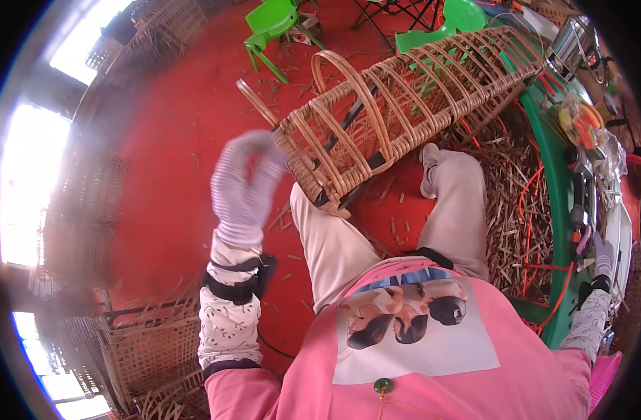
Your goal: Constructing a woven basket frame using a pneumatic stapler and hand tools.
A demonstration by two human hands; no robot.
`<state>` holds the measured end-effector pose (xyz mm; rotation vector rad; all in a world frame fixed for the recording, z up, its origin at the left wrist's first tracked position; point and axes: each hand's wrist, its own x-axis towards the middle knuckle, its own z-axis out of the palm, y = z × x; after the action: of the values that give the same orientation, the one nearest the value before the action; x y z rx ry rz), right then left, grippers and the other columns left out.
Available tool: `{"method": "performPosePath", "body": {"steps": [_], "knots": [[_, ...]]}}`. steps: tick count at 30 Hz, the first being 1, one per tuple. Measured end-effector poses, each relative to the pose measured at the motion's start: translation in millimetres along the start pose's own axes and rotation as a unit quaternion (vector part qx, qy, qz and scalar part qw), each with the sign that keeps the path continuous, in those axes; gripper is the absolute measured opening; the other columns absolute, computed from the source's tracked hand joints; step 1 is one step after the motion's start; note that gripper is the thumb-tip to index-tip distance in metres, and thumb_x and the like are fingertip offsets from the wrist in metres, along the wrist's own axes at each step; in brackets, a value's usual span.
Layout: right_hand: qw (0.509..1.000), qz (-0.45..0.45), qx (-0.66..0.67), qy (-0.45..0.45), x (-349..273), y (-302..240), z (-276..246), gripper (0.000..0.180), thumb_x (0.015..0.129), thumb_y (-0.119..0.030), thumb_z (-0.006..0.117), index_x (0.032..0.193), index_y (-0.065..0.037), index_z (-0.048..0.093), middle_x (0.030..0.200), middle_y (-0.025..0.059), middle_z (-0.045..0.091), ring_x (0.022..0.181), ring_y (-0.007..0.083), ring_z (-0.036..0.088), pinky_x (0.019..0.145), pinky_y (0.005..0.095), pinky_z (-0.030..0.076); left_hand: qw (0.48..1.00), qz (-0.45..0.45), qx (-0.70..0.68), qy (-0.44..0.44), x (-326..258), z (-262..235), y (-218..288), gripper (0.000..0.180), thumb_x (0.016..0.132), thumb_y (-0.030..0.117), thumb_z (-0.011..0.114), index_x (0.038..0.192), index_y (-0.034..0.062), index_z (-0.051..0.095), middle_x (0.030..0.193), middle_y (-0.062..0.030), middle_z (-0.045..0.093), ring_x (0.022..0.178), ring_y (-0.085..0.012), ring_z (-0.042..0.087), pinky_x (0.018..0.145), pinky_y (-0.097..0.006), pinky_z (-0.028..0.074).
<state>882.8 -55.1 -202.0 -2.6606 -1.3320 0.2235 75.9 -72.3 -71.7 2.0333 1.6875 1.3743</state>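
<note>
Red floor (173, 140), littered with cane offcuts and a straw pile (509, 210) at right. Green plastic chairs (275, 24) far centre. Green table edge (560, 189) right, cluttered. Woven panels and baskets (149, 350) stacked near left. Bright daylight from openings (23, 182) on left.

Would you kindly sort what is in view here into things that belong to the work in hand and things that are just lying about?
In hand:
- long woven cane basket frame resting across the lap
- left hand, gloved, raised beside its near end
- right hand, gloved, reaching to the green table

Lying about:
- green plastic chair
- cane offcuts on the red floor
- woven panels
</note>
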Motion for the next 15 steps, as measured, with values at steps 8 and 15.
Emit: {"method": "performPosePath", "body": {"steps": [8,15], "knots": [[0.984,-0.012,-0.175,0.024,21.5,16.2,17.7,0.043,0.086,-0.038,0.038,0.095,0.000,0.058,0.094,0.0214,0.059,0.091,0.0359,0.056,0.077,0.0436,0.043,0.932,-0.252,-0.260,0.030,43.8,-7.8,-28.0,0.022,0.083,0.012,0.058,0.100,-0.0022,0.059,0.087,-0.0077,0.064,0.082,-0.0121,0.058,0.076,-0.024,0.046],[0.926,-0.198,0.321,0.011,-98.6,-186.9,-37.3,0.036,0.086,-0.032,0.050,0.107,-0.004,0.057,0.092,0.0068,0.061,0.074,0.0132,0.056,0.063,0.0247,0.044,0.992,0.080,0.068,-0.062,-16.9,13.5,-6.0,0.021,0.081,-0.001,0.054,0.101,0.0008,0.061,0.100,-0.0096,0.062,0.102,-0.0199,0.055,0.089,-0.029,0.042]]}}
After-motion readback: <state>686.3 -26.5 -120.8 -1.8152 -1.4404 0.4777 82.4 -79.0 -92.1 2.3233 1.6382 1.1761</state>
